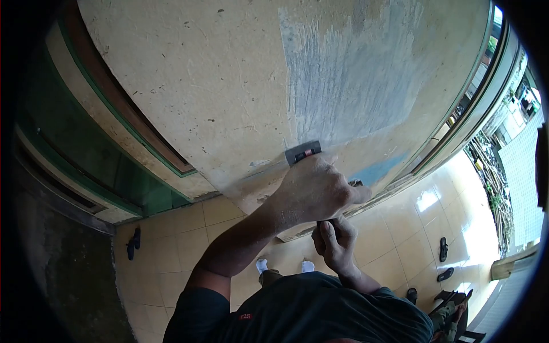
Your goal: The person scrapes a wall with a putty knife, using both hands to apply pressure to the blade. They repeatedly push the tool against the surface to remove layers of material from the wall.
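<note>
My left hand [320, 188] is closed on a putty knife whose wide grey blade [302, 153] sticks out past the knuckles. That blade overlaps the wall [229, 103] at the lower edge of a grey-white smeared patch [349, 80]. Just below, my right hand [337, 243] is in a fist, thumb up, around a small dark handle-like piece [324, 223]. The rest of that piece is hidden behind my left hand, so I cannot tell its kind. A bit of dark material [355, 183] shows beside my left thumb. Light-blue paint [380, 168] shows to the right.
A green-framed door [97, 131] stands at left and a window frame [463, 120] at right. Glossy beige tiles [394, 228] cover the floor. Dark sandals [444, 249] lie at right, with another pair [134, 243] at left. Dark furniture [454, 303] is at bottom right.
</note>
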{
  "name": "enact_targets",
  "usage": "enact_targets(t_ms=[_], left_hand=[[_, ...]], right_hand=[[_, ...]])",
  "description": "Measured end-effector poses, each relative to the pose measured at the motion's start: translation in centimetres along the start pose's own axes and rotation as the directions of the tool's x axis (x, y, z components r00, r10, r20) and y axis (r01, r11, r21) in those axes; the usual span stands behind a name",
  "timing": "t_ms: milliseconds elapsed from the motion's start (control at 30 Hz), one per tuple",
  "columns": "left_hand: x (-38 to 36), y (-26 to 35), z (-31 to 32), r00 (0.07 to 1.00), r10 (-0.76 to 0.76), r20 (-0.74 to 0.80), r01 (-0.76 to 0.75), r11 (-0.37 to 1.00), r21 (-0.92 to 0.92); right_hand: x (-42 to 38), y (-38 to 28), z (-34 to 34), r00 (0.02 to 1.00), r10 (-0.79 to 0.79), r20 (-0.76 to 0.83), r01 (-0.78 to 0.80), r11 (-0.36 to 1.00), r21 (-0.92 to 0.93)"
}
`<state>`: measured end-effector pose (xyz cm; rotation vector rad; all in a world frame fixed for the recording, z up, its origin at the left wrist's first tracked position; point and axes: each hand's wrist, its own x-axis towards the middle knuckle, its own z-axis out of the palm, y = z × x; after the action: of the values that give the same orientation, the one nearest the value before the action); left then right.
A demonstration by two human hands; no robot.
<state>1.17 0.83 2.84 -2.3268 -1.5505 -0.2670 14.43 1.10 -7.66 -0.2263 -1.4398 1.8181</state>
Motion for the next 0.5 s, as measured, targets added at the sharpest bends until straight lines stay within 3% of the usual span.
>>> enact_targets(t_ms=[133, 333, 500], left_hand=[[0.3, -0.4, -0.3, 1.000, 0.005, -0.011, -0.005, 1.000, -0.009], [0.4, -0.4, -0.8, 1.000, 0.014, -0.027, -0.016, 0.999, -0.051], [0.4, -0.6, -0.1, 0.999, 0.031, -0.013, -0.032, 0.998, -0.059]], right_hand=[[0.4, -0.2, 0.3, 0.999, 0.043, -0.034, -0.043, 0.999, -0.013], [0.5, -0.5, 0.6, 0.999, -0.036, -0.006, 0.036, 0.998, 0.047], [0.4, -0.1, 0.1, 0.998, 0.045, -0.038, -0.043, 0.998, 0.054]])
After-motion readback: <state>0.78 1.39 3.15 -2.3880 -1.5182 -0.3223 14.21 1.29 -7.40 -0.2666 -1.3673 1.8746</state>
